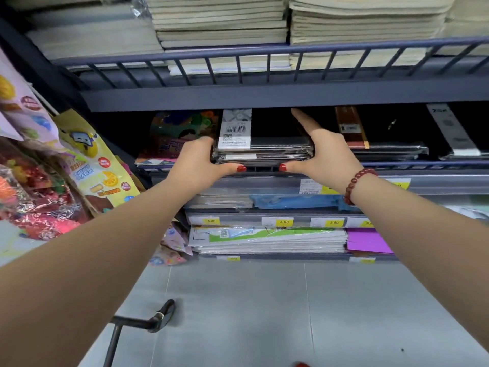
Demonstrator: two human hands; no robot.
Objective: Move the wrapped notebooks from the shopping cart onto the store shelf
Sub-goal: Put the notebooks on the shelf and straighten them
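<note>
Left hand [195,160], centre frame: bare forearm enters from lower left, fingers curled round the left edge of the wrapped notebooks [264,149], red-nailed thumb along the front edge. Right hand [325,152], right of centre: forearm from lower right, fingers straight against the stack's right side, thumb pointing left, beaded bracelet [357,184] at wrist.

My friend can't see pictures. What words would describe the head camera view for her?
A left hand and a right hand hold a stack of wrapped notebooks between them at the front of a store shelf. Another wrapped stack lies to its right, and yellow price tags line the shelves below.
</note>
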